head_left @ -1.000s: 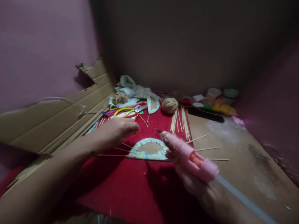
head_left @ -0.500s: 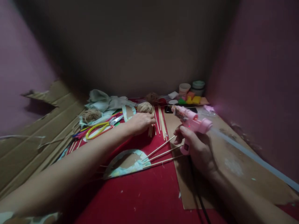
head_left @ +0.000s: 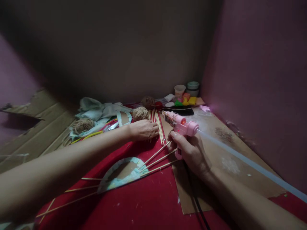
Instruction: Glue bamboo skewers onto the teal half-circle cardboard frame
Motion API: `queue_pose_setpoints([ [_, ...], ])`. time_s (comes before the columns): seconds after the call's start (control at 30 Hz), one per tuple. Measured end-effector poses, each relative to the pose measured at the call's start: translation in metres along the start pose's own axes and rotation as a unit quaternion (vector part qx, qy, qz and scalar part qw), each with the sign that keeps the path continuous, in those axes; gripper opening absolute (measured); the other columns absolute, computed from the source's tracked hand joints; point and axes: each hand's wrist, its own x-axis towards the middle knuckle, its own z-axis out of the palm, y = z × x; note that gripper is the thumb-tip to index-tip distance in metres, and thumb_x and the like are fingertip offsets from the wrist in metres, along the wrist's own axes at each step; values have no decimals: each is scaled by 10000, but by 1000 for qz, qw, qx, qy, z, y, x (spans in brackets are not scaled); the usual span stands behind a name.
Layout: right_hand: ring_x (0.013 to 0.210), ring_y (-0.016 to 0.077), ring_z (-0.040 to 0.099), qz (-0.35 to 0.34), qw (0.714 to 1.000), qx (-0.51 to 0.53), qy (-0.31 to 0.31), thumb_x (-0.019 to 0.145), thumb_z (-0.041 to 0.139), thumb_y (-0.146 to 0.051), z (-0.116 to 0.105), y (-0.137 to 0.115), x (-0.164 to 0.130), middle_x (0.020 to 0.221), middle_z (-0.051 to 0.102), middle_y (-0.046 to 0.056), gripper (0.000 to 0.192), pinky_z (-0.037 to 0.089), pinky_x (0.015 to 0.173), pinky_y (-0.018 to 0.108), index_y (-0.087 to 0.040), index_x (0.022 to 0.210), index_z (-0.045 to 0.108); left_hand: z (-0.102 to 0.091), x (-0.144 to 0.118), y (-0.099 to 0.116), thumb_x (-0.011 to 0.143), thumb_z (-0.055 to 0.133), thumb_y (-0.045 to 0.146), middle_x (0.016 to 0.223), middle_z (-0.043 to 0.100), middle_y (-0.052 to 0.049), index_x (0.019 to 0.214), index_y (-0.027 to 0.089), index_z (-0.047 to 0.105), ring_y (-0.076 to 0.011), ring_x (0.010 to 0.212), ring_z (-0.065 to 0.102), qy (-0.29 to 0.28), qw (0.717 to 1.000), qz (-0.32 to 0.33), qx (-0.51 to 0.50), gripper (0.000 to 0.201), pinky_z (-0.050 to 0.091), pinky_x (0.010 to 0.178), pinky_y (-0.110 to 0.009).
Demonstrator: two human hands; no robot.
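Note:
My left hand [head_left: 145, 130] reaches over a bunch of thin bamboo sticks [head_left: 160, 127], its fingers bent down and close together among them. Its fingertips are partly hidden, so what they pinch cannot be made out. My right hand [head_left: 192, 151] is wrapped round the handle of a pink glue gun [head_left: 184, 125], whose smeared nozzle points away to the left. Below and between my hands lies a half-round cardboard piece [head_left: 124, 172] edged with pale patterned cloth. Several sticks fan out from both its ends, and the right-hand ones reach under my right hand.
A ball of twine [head_left: 140, 113], scissors [head_left: 110, 127] and pale cloth [head_left: 96, 108] lie behind my left arm. Cups [head_left: 179, 91] and coloured packets [head_left: 192, 101] stand by the back wall. A cardboard sheet [head_left: 227, 159] covers the right side; the gun's black cord [head_left: 200, 207] trails towards me.
The view has turned a little to the right. My left hand has shifted slightly nearer and rightward over the loose sticks. My right hand still grips the glue gun.

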Motion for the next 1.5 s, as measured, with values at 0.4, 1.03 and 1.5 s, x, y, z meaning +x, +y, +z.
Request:
queue_pose_setpoints([
  [0.4, 540, 136, 498, -6, 1000, -22, -5, 847, 557, -444, 0, -4, 0, 567, 591, 17, 334, 377, 524, 302, -179, 652, 611, 6, -9, -10, 935, 463, 120, 819, 666, -88, 852, 133, 662, -171, 690, 584, 16, 998, 64, -10, 217, 435, 586, -314],
  [1.03, 488, 132, 529, -9, 1000, 5, 8, 833, 599, -422, 0, -5, -1, 511, 581, 6, 328, 404, 504, 292, -177, 613, 607, -17, -17, 2, 981, 371, 155, 979, 667, -122, 960, 127, 638, -175, 746, 591, 98, 992, 26, 79, 269, 478, 644, -297],
  [1.5, 440, 136, 441, 26, 988, -21, -152, 838, 646, -384, 14, -18, -35, 569, 574, 8, 174, 349, 394, 293, -234, 845, 734, -61, -169, 57, 938, 565, 267, 828, 666, -10, 916, 252, 677, -148, 785, 585, 326, 837, -408, -163, 115, 475, 723, -307],
])
